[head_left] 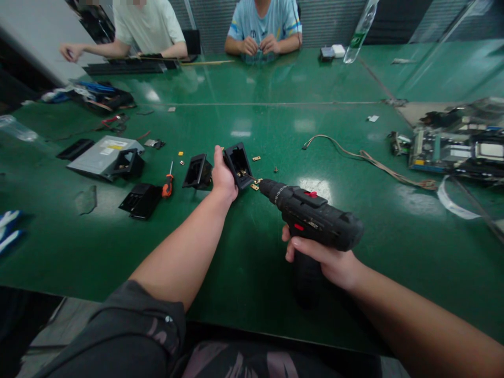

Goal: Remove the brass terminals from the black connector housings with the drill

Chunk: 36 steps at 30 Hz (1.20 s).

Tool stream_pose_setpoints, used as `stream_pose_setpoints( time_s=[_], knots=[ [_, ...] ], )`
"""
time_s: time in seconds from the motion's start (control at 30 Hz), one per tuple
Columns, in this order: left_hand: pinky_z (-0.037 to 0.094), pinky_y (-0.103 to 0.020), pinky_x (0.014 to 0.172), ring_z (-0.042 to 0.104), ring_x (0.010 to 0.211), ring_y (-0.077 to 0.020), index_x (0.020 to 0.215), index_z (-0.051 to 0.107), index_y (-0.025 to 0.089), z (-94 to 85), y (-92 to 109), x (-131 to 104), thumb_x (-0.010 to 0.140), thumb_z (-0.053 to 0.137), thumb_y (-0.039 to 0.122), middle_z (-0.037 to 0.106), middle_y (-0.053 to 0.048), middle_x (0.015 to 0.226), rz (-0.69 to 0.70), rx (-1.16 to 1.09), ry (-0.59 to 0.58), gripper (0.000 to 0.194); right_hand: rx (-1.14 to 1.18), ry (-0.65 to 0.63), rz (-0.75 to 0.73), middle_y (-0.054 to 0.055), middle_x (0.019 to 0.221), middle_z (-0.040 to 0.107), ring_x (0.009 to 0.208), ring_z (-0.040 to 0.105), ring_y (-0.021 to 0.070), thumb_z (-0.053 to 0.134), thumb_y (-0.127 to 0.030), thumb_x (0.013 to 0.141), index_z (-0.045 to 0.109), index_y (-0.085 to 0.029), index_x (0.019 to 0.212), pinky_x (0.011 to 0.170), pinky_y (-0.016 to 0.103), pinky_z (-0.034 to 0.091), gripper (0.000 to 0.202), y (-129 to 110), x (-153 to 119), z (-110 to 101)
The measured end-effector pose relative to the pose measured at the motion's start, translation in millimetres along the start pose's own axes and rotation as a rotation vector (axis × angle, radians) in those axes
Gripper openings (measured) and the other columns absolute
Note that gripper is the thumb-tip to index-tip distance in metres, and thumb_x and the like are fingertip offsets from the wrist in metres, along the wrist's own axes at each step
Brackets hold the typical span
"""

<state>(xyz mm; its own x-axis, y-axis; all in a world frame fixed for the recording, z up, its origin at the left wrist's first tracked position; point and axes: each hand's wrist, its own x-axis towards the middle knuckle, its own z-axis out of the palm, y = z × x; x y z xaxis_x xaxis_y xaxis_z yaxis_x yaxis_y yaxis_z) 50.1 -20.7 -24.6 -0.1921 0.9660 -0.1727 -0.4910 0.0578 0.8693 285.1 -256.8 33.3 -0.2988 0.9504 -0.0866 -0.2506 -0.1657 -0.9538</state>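
Note:
My left hand [223, 177] grips a black plastic housing [237, 157], tilted so that its hollow side faces me; small brass-coloured parts show inside. Wrapped around the handle of a black cordless drill [311, 212] is my right hand [323, 254]. The drill points left, its bit at the housing's lower right edge; whether the tip touches anything inside I cannot make out. Small brass plates [256, 158] lie just right of the housing, and a loose screw [275, 169] is close by. Left of my left hand stands another black housing [198, 171].
An orange-handled screwdriver [167, 185], a black plastic part [140, 200] and a silver drive [104, 156] lie to the left. A thin cable [366, 156] runs toward circuit boards [452, 147] at right. Two people sit across the green table [189, 123]; a bottle [359, 34] stands far back.

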Motion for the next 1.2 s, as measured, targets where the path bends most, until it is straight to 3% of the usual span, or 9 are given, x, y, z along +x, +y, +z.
stream_pose_setpoints(
  time_s=[0.2,0.3,0.47,0.8,1.07,1.2],
  knots=[
    [0.069,-0.063,0.118,0.083,0.133,-0.0428,0.121,0.079,0.024,-0.1,-0.5,0.3,0.097,0.068,0.110,0.087,-0.017,0.130,-0.020,-0.016,0.018,0.090,-0.007,0.009,0.022,0.005,0.094,0.083,0.074,0.082,0.0252,0.105,-0.060,0.101,0.089,-0.025,0.108,0.073,0.043,0.073,0.040,-1.0,-0.7,1.8],
    [0.072,-0.062,0.113,0.084,0.133,-0.0425,0.122,0.080,0.027,-0.5,-0.8,1.0,0.091,0.067,0.115,0.087,-0.016,0.130,-0.001,-0.004,0.016,0.094,-0.014,-0.005,0.018,0.005,0.092,0.083,0.074,0.083,0.0241,0.104,-0.060,0.102,0.088,-0.025,0.105,0.073,0.040,0.072,0.038,0.9,-1.1,1.0],
    [0.072,-0.063,0.113,0.084,0.132,-0.0432,0.124,0.080,0.025,-0.9,-0.5,2.3,0.096,0.063,0.113,0.087,-0.018,0.132,0.005,0.003,0.015,0.094,-0.005,-0.017,-0.005,0.003,0.092,0.083,0.073,0.082,0.0202,0.103,-0.058,0.104,0.088,-0.024,0.106,0.074,0.035,0.070,0.038,3.6,0.3,-0.2],
    [0.073,-0.065,0.114,0.085,0.135,-0.0448,0.120,0.081,0.026,-1.0,0.9,-0.6,0.095,0.064,0.114,0.087,-0.016,0.128,-0.005,0.002,0.010,0.093,-0.029,-0.004,0.015,0.005,0.093,0.084,0.074,0.082,0.0255,0.103,-0.063,0.101,0.087,-0.026,0.107,0.074,0.041,0.072,0.041,0.2,-0.5,0.4],
    [0.069,-0.063,0.120,0.083,0.136,-0.0440,0.125,0.080,0.022,2.4,3.6,-2.9,0.099,0.062,0.113,0.089,-0.019,0.128,-0.031,-0.026,0.045,0.096,-0.016,-0.006,-0.006,0.003,0.095,0.085,0.073,0.082,0.0215,0.103,-0.058,0.104,0.087,-0.025,0.109,0.074,0.038,0.072,0.037,2.2,-0.3,-0.7],
    [0.071,-0.064,0.117,0.085,0.135,-0.0442,0.125,0.081,0.025,3.0,3.4,-4.6,0.099,0.061,0.113,0.089,-0.016,0.128,-0.022,-0.021,0.048,0.093,-0.006,-0.004,0.003,0.004,0.095,0.084,0.074,0.082,0.0219,0.104,-0.060,0.103,0.087,-0.025,0.109,0.074,0.038,0.072,0.040,2.7,0.1,0.6]
  ],
)
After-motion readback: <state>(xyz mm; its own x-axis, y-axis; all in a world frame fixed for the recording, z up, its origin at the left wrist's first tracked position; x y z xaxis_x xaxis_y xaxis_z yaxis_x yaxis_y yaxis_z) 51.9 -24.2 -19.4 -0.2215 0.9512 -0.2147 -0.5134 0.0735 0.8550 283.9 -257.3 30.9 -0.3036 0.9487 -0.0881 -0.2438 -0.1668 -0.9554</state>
